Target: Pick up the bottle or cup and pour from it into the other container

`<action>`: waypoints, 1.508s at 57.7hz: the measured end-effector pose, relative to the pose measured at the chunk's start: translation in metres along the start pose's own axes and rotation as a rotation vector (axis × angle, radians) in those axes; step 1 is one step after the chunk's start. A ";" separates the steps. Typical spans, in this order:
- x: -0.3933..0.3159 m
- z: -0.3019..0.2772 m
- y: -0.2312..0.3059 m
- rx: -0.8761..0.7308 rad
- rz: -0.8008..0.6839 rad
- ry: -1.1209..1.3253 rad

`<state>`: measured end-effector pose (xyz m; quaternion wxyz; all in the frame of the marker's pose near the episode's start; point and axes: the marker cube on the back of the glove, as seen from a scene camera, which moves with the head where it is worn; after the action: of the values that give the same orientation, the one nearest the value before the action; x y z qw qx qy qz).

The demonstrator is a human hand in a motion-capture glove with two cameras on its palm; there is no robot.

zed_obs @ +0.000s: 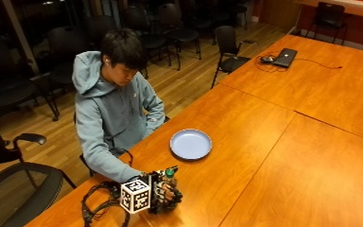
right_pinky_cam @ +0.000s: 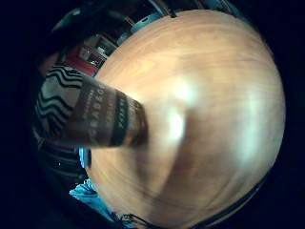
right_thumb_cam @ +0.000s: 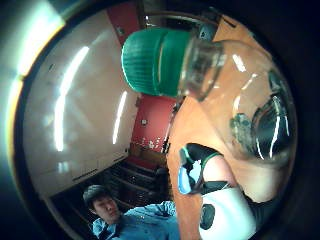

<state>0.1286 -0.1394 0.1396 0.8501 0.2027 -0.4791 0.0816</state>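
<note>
Seated at a long wooden table (zed_obs: 263, 142), gripping a clear bottle (zed_obs: 167, 182) with a green cap (right_thumb_cam: 150, 60) in the gloved right hand (zed_obs: 162, 196) — fingers curled round its body, bottle upright near the table's near edge. Just beyond, well apart from the bottle, a pale blue bowl (zed_obs: 191, 144) resting on the wood. Farther off — a laptop (zed_obs: 285, 56) with cables.

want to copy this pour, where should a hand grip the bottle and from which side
Around the labelled body, below the neck, coming in from the side. The bottle stands upright on the table with its green cap on top, and the right hand already grips it that way, leaving cap and neck free.
</note>
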 end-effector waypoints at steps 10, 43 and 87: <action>-0.006 0.025 -0.004 0.047 0.020 -0.163; -0.070 0.064 0.004 -0.245 -0.115 0.049; -0.217 0.230 0.073 -0.808 -0.615 1.707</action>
<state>-0.1899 -0.1591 0.0808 0.8994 -0.1137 0.3753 -0.1933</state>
